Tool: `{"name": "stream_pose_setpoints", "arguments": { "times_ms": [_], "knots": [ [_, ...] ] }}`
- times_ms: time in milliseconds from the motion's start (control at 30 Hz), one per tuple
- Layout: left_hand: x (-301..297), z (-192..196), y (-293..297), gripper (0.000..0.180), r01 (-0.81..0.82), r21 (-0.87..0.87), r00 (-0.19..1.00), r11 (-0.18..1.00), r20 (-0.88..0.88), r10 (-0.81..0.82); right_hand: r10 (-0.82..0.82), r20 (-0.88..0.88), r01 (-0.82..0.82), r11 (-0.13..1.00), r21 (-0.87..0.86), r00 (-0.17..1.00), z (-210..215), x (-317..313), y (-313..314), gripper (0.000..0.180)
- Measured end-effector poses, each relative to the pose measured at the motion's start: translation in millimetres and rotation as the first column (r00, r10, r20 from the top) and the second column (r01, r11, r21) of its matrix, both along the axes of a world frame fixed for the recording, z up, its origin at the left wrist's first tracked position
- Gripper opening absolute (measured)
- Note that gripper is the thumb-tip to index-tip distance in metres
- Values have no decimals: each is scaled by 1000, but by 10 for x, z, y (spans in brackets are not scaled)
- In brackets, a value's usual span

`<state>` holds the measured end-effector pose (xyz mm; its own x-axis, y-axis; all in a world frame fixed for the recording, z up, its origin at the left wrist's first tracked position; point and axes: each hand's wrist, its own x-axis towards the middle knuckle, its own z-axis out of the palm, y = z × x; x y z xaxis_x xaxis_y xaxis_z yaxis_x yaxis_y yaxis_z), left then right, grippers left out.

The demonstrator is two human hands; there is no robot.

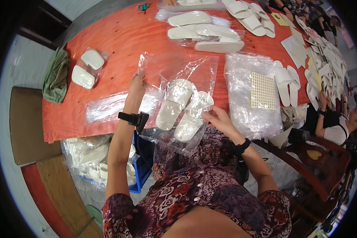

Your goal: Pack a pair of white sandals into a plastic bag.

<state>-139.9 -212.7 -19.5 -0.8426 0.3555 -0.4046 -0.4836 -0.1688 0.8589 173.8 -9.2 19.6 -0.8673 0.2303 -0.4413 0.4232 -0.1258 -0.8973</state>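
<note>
Worn are a short-sleeved purple floral blouse (222, 198) with pale buttons (197, 199), a boxy black device (142, 122) on the left wrist (133, 102) and a black band (242, 146) on the right wrist (237, 139)

Tabletop (119, 45) free beyond left fingers (140, 74); bag stack (238, 83) blocks right; far right unclear.

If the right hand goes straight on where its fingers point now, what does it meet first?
The clear bag, which the right hand seems to touch, then probably the nearer white slipper inside it; the exact gap is hard to judge from one view.
</note>
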Motion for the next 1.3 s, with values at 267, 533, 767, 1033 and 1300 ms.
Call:
{"name": "stream_pose_setpoints", "arguments": {
  "times_ms": [267, 533, 767, 1033, 1300],
  "knots": [
    [488, 238, 566, 11, 82, 116, 997, 990, -27, -79, -223, -163, 257, 939, 229, 961, 52, 295, 750, 14],
    [1171, 510, 1279, 9, 67, 167, 997, 984, -36, -62, -251, -104, 264, 955, 136, 962, 403, 910, 1440, 13],
    [1588, 913, 1078, 8, 55, 191, 948, 980, -318, 9, -311, -11, 311, 950, 14, 950, 441, 888, 1369, 22],
    [1734, 1031, 1024, 9, 8, 180, 891, 984, -447, 75, -344, -218, 374, 920, 116, 913, 520, 718, 1443, 25],
    [1833, 468, 1782, 42, 133, -135, 696, 982, -692, -189, -364, -142, 389, 888, 243, 920, -18, 1136, 2374, 20]
  ]
}}
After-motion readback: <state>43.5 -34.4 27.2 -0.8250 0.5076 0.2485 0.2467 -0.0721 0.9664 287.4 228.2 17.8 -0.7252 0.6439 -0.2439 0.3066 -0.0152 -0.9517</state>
